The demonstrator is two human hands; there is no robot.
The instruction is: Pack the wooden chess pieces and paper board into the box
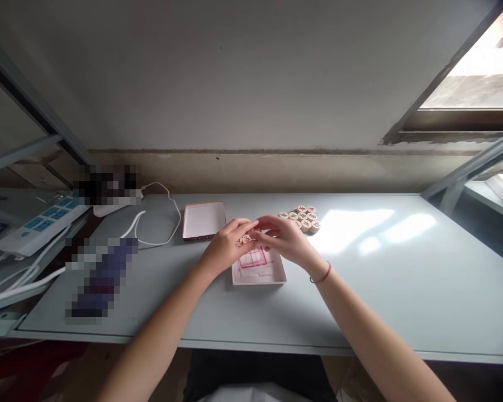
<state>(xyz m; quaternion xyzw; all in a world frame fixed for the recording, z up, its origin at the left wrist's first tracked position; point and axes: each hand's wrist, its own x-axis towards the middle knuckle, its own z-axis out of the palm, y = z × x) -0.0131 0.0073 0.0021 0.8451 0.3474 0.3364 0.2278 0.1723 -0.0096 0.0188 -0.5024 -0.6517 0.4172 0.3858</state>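
Note:
Both my hands meet over the far end of an open white box (259, 279) with a folded clear sheet printed with pink lines (254, 258) inside. Round wooden Chinese chess pieces (246, 239) with red characters show between my fingers. My left hand (228, 244) curls round them from the left. From the right, my right hand (281, 237) closes its fingers over the same pieces, thumb towards the left hand. Fingers hide part of the pieces, so whether they rest on the box floor is unclear. More Chinese chess pieces (305, 216) stand grouped just beyond my right hand.
The box lid (204, 220), white inside with a red edge, lies behind my left hand. A white cable (167, 223), a blurred dark-blue object (103, 279) and a power strip (44, 223) are on the left. The wall (251, 173) borders the grey desk (402, 296).

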